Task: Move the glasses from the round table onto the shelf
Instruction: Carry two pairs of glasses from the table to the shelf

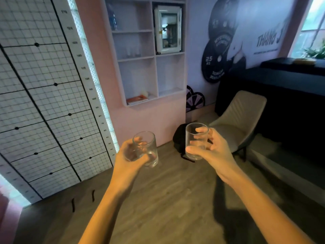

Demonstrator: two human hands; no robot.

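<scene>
Both hands are up and each carries a glass. The left hand (131,154) wraps around the left glass (146,149), fingers curled across its lower half, palm behind it; the rim stands clear above the grip and the base pokes out below the fingers, tilted slightly to the right. The right hand (211,148) pinches the right glass (196,140) from the side, thumb across the front low down, fingers round the back near the rim; this one sits upright. The two glasses are near each other, not touching, held in the air over the wooden floor (167,191). Ahead on the pink wall hangs the white shelf (154,57), well apart from both glasses.
</scene>
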